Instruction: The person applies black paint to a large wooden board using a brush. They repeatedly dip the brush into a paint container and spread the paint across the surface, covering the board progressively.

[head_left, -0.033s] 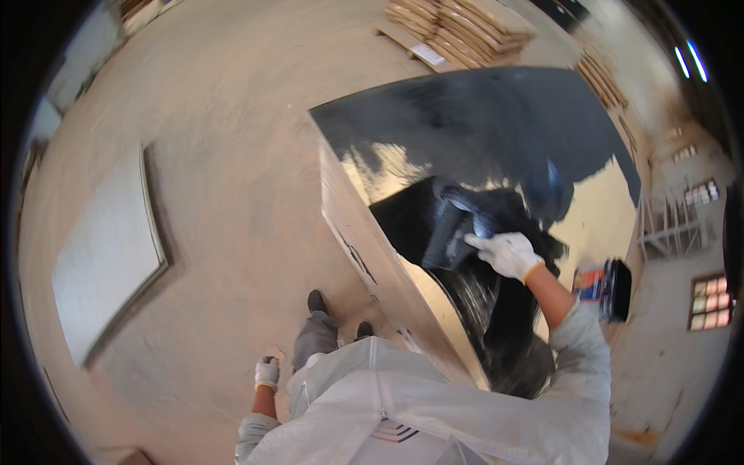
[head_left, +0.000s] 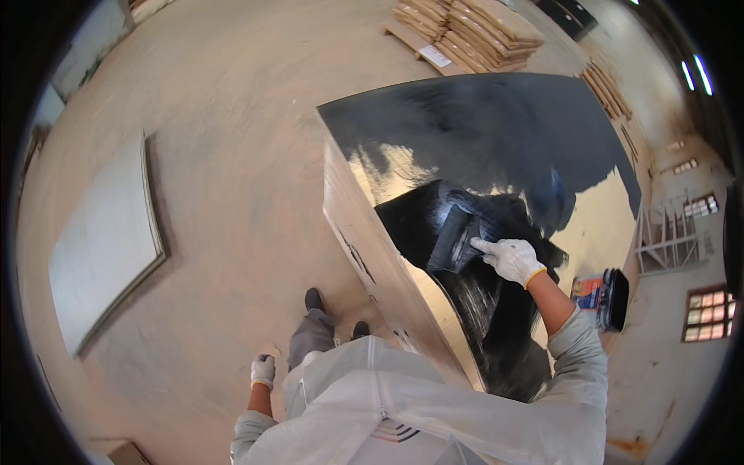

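My right hand (head_left: 511,261), in a white knit glove, grips the handle of a wide black brush (head_left: 452,242). The brush's long edge rests on wet black coating (head_left: 407,221) spread over a glossy yellowish board (head_left: 601,209). This board tops a tall stack of boards with pale edges (head_left: 364,240). My left hand (head_left: 263,370), gloved too, hangs low at my left side, away from the stack. Its fingers are curled in, and nothing shows in them.
An open black bucket (head_left: 612,301) with a coloured label stands at the stack's right edge. A low stack of pale sheets (head_left: 108,240) lies on the floor to the left. Brown bundles (head_left: 469,35) sit on a pallet at the back. A metal frame (head_left: 670,236) stands at the right.
The whole view has shifted slightly. The brush and my right hand sit at nearly the same spot on the board, and the brush looks sharper now.
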Tool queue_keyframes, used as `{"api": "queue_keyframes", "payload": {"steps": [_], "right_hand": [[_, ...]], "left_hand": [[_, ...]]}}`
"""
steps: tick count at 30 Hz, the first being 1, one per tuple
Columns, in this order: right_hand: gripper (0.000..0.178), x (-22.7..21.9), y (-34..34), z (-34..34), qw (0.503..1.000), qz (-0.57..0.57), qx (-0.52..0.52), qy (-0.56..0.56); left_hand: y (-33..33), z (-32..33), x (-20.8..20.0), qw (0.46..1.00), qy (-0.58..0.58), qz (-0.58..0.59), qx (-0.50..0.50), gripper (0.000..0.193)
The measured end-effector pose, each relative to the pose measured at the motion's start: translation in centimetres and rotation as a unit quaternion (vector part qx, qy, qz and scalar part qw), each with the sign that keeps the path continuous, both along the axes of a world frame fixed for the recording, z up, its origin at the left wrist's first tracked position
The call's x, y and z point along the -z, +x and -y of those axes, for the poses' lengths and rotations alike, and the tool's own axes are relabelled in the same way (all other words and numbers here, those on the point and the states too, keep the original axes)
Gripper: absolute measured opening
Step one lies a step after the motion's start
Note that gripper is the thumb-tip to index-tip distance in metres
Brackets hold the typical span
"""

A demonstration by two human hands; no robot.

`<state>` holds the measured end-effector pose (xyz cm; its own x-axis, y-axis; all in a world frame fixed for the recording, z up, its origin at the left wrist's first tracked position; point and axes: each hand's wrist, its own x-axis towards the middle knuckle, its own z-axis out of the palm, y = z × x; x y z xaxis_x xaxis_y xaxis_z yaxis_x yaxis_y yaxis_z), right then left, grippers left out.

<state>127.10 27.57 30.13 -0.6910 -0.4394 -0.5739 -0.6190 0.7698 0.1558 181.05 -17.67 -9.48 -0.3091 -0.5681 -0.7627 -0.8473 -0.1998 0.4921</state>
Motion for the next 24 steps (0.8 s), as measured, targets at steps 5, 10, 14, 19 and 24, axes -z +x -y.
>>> {"api": "queue_keyframes", "payload": {"steps": [5,10,14,19,24], "right_hand": [[0.052,0.4,-5.6,9.3,0.997,-0.018,0.004,-0.070],[0.056,1.8,-13.4,16.6,0.991,0.005,0.012,-0.131],[0.058,-0.1,-13.0,15.4,0.994,0.036,-0.090,-0.055],[0.055,-0.6,-15.3,12.3,0.997,0.012,-0.060,-0.036],[0.056,0.1,-14.8,20.9,0.986,0.024,-0.155,-0.056]], "left_hand": [[4.0,1.6,1.8,0.997,-0.018,0.080,0.014,0.024],[-0.3,2.9,0.7,0.999,0.024,0.028,-0.032,0.020],[-2.4,4.0,-1.8,0.988,0.009,-0.043,-0.148,0.017],[0.2,2.5,-2.0,0.987,0.007,0.001,-0.160,0.022],[5.0,-1.4,1.3,0.996,-0.041,0.055,-0.058,0.026]]}}
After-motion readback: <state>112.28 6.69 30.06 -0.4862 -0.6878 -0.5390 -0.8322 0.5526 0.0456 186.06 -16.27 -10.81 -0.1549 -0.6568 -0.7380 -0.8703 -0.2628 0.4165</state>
